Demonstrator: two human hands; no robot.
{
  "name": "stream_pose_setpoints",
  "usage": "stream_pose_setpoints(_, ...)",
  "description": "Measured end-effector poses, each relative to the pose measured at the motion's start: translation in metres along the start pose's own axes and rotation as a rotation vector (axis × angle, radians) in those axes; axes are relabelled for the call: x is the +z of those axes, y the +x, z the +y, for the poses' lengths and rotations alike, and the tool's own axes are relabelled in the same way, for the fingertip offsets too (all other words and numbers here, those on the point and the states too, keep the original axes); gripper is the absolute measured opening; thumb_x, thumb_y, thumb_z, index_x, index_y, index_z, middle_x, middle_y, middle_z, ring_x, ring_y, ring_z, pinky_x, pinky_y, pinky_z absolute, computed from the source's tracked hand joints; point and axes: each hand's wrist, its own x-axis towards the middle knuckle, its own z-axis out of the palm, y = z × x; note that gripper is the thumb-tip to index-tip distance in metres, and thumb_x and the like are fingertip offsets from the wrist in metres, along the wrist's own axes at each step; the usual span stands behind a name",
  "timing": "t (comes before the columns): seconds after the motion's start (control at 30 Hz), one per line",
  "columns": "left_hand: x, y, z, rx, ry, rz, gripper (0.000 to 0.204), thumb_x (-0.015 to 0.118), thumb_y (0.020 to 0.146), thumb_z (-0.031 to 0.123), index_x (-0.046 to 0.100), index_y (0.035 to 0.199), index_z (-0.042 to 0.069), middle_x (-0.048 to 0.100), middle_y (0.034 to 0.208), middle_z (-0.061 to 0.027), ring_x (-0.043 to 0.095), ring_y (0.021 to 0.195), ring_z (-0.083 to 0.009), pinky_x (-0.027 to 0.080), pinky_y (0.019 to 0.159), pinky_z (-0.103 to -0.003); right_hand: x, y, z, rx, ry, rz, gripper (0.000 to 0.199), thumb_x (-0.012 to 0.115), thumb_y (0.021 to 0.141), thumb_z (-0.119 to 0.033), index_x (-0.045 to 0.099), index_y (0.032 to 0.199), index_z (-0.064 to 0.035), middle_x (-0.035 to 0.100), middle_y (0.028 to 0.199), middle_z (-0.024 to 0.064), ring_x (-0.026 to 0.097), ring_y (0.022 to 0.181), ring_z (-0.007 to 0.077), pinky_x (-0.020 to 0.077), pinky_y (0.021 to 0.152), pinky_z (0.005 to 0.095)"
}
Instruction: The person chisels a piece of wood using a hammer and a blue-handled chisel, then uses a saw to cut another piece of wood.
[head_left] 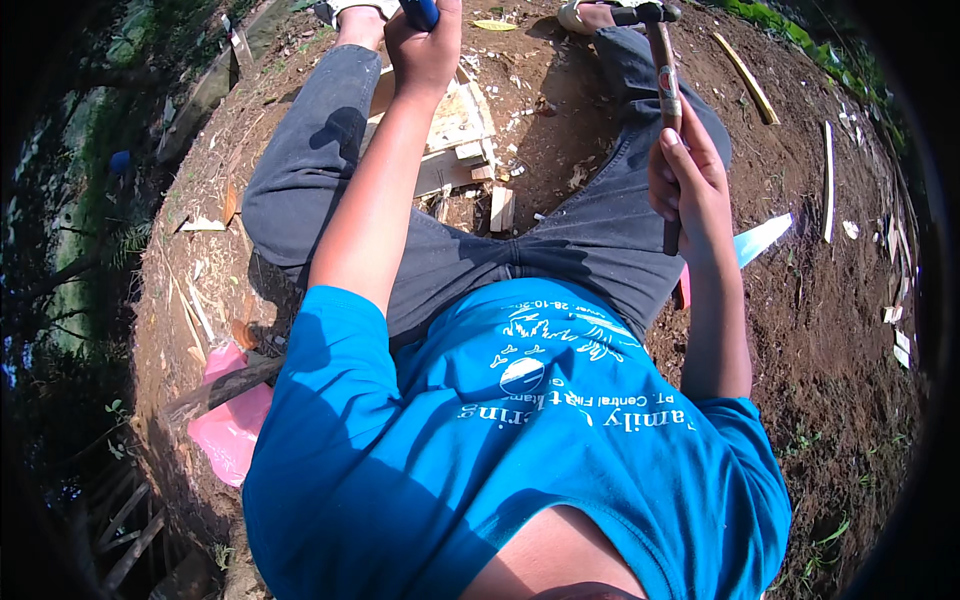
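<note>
My right hand (688, 172) is closed around the wooden handle of a hammer (662, 70), whose metal head is raised near the top edge. My left hand (424, 42) is stretched forward and grips a blue-handled tool (420, 12); most of that tool is cut off by the frame's top. Under the left hand lies a light wooden board piece (455, 125) on the soil between my legs. I sit on the ground in grey trousers and a blue shirt.
Brown dirt (830, 330) with wood chips and offcuts (501, 208) surrounds me. A hand saw blade (765, 240) lies at my right hip. Thin wood strips (746, 78) lie to the right. A pink plastic bag (232, 420) and a dark stick lie at my left.
</note>
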Motion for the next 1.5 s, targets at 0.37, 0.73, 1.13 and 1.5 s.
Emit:
stream_pose_setpoints(0.37, 0.003, -0.013, 0.007, -0.173, 0.088, -0.16, 0.04, 0.072, 0.098, 0.031, 0.056, 0.069, 0.008, 0.052, 0.06, 0.0044, 0.047, 0.055, -0.0082, 0.037, 0.051, -0.035, 0.005, -0.003, -0.004, 0.0, 0.005, -0.052, 0.056, 0.053, 0.108, -0.018, 0.034, 0.161, -0.0157, 0.038, 0.074, -0.0047, 0.034, 0.05, 0.0013, 0.0278, 0.043, 0.018)
stream_pose_setpoints(0.73, 0.005, -0.013, 0.0, -0.161, 0.087, -0.134, 0.041, 0.071, 0.098, 0.029, 0.055, 0.067, 0.007, 0.053, 0.06, 0.0029, 0.048, 0.055, -0.0079, 0.037, 0.051, -0.035, 0.011, -0.001, -0.013, -0.045, -0.027, -0.039, 0.058, 0.053, 0.108, -0.017, 0.032, 0.162, -0.0146, 0.039, 0.073, -0.0044, 0.034, 0.05, 0.0014, 0.0287, 0.044, 0.0181)
stream_pose_setpoints(1.13, 0.005, -0.015, -0.004, -0.151, 0.041, -0.114, 0.038, 0.07, 0.098, 0.026, 0.055, 0.07, 0.006, 0.051, 0.06, 0.0006, 0.05, 0.058, -0.0111, 0.039, 0.055, -0.037, 0.027, -0.001, -0.019, -0.07, -0.008, -0.12, 0.058, 0.054, 0.108, -0.018, 0.033, 0.162, -0.0124, 0.043, 0.075, -0.0037, 0.036, 0.052, 0.0013, 0.0292, 0.045, 0.0179)
stream_pose_setpoints(1.5, 0.011, -0.025, 0.008, -0.016, -0.018, -0.257, 0.031, 0.07, 0.096, 0.023, 0.06, 0.074, 0.003, 0.059, 0.059, -0.0029, 0.057, 0.057, -0.0118, 0.046, 0.057, -0.033, 0.041, 0.036, -0.091, -0.536, -0.406, -0.246, 0.049, 0.053, 0.109, -0.019, 0.043, 0.157, -0.0105, 0.06, 0.095, 0.0004, 0.05, 0.074, 0.0044, 0.0395, 0.065, 0.0207)
